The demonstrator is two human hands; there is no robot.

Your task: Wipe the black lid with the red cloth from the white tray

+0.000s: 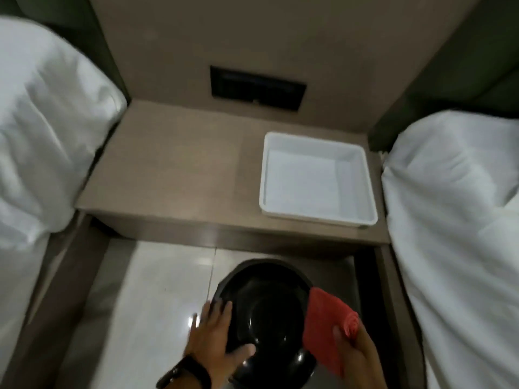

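A round glossy black lid [266, 313] is held low in front of me, above the tiled floor, its hollow side facing up. My left hand [216, 341] grips its left rim, thumb inside and fingers around the edge. My right hand [356, 357] holds a folded red cloth [328, 324], which rests against the lid's right rim. The white tray [317, 178] sits on the right part of the beige nightstand top with nothing visible in it.
The nightstand [174, 169] stands between two beds with white bedding, one on the left [42, 130] and one on the right [455, 206]. A dark switch panel [257, 88] is set in the wall above. Glossy white floor tiles [157, 304] lie below.
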